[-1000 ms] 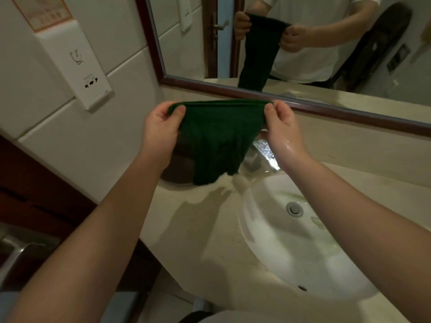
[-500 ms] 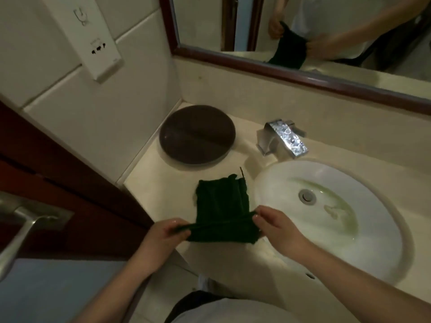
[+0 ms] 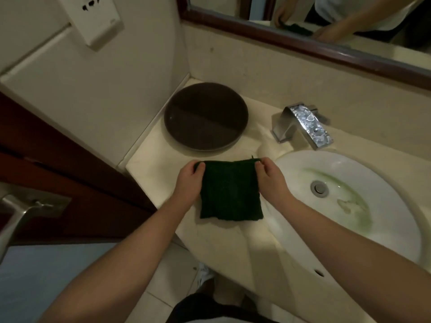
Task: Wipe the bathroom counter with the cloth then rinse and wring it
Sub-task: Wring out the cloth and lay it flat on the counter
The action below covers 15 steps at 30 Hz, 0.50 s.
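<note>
A dark green cloth [image 3: 229, 192] lies folded into a small square on the beige counter [image 3: 245, 243], just left of the white sink basin [image 3: 363, 231]. My left hand [image 3: 189, 180] pinches the cloth's far left corner. My right hand [image 3: 270, 178] pinches its far right corner. The near edge of the cloth rests flat on the counter between my forearms. The basin shows a greenish stain around the metal drain [image 3: 319, 188].
A round dark brown lid or plate [image 3: 205, 115] sits in the counter's back left corner. A chrome faucet [image 3: 303, 124] stands behind the basin. A mirror with a wooden frame [image 3: 303, 45] runs above. A white wall dispenser [image 3: 93, 17] hangs at upper left; a metal door handle [image 3: 14, 215] is at left.
The cloth was held up spread in the air, then lowered onto the counter. Both hands have folded its near edge over to the far side, so it now lies as a doubled square.
</note>
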{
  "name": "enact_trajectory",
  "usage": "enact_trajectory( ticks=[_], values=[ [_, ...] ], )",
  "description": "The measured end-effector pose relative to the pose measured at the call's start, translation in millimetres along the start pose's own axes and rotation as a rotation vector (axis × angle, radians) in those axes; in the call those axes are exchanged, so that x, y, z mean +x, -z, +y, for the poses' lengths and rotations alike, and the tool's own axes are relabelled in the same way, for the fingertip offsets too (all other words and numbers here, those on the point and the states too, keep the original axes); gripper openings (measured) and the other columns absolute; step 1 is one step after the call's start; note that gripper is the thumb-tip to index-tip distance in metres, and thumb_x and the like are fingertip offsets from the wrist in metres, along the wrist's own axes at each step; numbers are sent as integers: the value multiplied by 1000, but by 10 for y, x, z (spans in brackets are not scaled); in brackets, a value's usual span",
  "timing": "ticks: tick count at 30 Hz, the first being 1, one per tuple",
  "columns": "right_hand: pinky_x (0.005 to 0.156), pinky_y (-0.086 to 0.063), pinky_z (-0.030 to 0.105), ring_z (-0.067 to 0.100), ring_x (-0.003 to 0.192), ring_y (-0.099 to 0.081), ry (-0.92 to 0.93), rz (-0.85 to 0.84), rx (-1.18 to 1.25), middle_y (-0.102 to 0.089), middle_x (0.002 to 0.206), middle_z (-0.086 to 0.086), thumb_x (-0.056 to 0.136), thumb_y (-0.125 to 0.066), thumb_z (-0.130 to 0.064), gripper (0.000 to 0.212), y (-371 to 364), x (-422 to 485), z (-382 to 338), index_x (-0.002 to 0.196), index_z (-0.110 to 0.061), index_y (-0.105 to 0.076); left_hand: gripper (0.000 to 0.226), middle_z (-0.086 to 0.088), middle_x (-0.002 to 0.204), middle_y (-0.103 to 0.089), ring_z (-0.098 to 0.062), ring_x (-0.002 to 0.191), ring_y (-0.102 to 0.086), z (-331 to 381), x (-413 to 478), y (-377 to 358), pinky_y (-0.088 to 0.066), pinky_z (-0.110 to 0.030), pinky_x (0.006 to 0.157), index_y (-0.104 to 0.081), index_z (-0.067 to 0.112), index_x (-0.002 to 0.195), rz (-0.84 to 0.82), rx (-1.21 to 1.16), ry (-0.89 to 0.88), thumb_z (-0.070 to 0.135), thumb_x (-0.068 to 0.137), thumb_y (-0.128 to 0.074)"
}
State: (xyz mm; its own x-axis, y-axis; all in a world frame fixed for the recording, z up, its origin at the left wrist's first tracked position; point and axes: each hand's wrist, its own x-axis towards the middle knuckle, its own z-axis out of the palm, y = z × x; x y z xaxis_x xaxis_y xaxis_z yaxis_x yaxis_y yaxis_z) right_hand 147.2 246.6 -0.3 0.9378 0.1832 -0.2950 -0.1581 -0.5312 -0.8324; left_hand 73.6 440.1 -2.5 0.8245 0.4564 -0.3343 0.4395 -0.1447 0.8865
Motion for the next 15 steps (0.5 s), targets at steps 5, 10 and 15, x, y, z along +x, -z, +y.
enact_trajectory(
  ticks=[5,10,15],
  values=[
    [83,-55,35,20,90,-62,-179,-59,-108,-61,105,3,93,-59,-32,39,-55,121,97,126,-12,-49,36,-5,118,-59,-21,107,-59,-162,49,-49,-52,-37,93,-49,12,123,-26,-14,134,21,92,-64],
    [73,-50,28,16,91,-59,-46,102,-270,-57,111,-1,84,-70,-38,52,-32,-151,147,125,-17,-46,40,3,100,-56,-11,87,-58,-191,-411,-87,-46,-20,69,-41,26,108,149,211,23,16,84,-71],
    [60,-48,32,17,77,-62,-176,-129,-577,-62,91,-6,81,-64,-53,45,2,-555,439,107,-24,-42,23,2,87,-62,-17,82,-60,-487,-745,-78,-50,-31,70,-56,17,95,-18,472,189,31,84,-70]
  ],
)
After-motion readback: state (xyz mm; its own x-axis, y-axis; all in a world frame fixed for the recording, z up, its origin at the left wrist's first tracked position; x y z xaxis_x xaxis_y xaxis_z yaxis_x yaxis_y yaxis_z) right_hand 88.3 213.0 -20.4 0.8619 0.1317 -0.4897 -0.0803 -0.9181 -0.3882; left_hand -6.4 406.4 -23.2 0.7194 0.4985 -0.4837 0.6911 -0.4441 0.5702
